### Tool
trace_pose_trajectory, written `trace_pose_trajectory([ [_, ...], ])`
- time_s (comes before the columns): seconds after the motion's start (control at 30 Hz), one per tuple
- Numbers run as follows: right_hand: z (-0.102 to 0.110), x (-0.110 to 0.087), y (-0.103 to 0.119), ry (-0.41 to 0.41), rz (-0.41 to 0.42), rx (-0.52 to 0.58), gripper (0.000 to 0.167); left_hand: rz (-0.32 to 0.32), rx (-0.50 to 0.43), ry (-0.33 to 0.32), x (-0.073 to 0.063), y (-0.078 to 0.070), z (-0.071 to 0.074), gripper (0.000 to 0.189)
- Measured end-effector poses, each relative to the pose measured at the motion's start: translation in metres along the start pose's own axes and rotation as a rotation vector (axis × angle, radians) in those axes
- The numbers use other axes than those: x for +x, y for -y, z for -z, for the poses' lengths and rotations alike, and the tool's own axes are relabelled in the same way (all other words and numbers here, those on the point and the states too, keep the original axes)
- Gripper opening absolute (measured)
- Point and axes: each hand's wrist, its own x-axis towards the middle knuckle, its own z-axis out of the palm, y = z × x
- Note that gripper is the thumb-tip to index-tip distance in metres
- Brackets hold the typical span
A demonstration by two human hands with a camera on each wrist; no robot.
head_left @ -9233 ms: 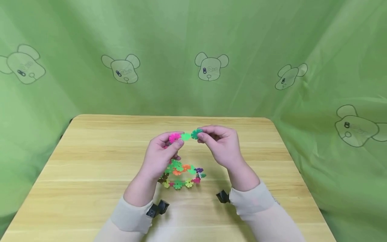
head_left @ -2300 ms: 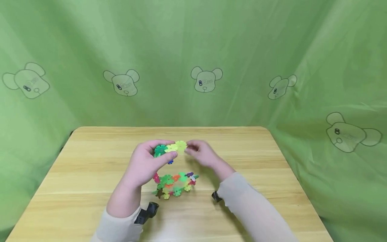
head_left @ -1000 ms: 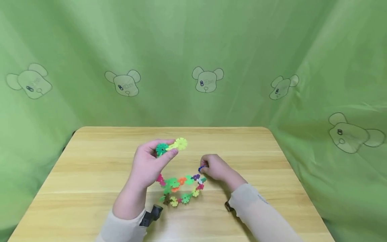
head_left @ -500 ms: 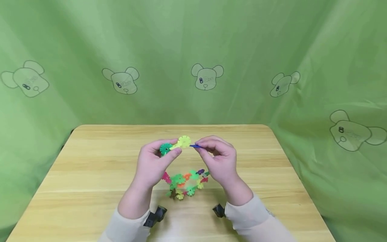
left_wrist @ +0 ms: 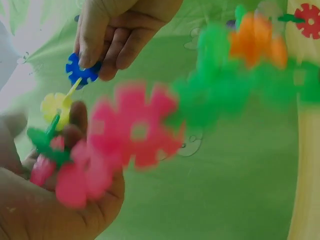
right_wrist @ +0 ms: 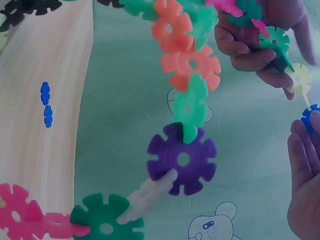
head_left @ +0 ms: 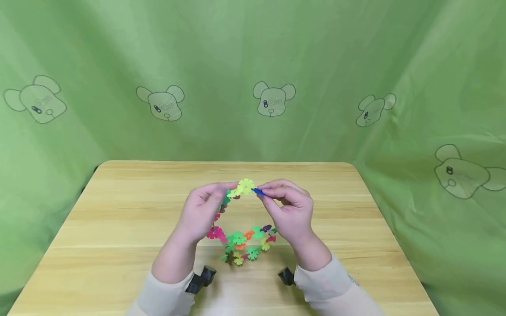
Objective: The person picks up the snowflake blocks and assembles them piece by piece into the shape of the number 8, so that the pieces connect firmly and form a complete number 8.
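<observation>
My left hand point(head_left: 201, 213) supports a chain of interlocked plastic snowflake discs, its fingers curled behind it and the thumb lifted off. Pink discs point(left_wrist: 137, 125) and green ones run along this chain to a yellow disc point(head_left: 246, 186) at its upper end. With thumb and fingers my right hand point(head_left: 290, 208) pinches a blue snowflake disc point(left_wrist: 82, 70). The blue disc meets the yellow disc's edge; how deep its slot sits cannot be told. Below the hands hangs a loop of joined discs, with green point(head_left: 253, 253), orange point(right_wrist: 192, 65) and purple point(right_wrist: 182, 157) among them.
A wooden table point(head_left: 130, 210) lies under the hands, with a green curtain point(head_left: 221, 52) behind it. In the right wrist view, two small blue shapes point(right_wrist: 46, 105) show against the wood. Black wrist cameras point(head_left: 207, 274) sit at both cuffs.
My right hand has risen from near the loop with the blue disc and brought it to the yellow disc. The left thumb has lifted from the chain. Earlier, the chain's end was dark green.
</observation>
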Motion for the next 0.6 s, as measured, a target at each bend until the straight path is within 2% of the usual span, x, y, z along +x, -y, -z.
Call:
trace_pose_trajectory([
  [0.1, -0.003, 0.002, 0.001, 0.004, 0.006, -0.007, 0.007, 0.043, 0.056, 0.024, 0.004, -0.005, 0.003, 0.034],
  [0.23, -0.007, 0.004, 0.002, 0.018, 0.033, -0.055, 0.005, 0.127, 0.056, 0.028, 0.009, -0.009, 0.003, 0.029],
  [0.5, -0.011, 0.009, 0.003, 0.039, 0.097, -0.161, 0.017, 0.143, 0.032, -0.001, 0.014, -0.010, 0.002, 0.021],
  [0.6, -0.011, 0.011, 0.005, 0.059, 0.111, -0.189, 0.014, 0.138, 0.034, -0.007, 0.014, -0.011, 0.001, 0.021],
])
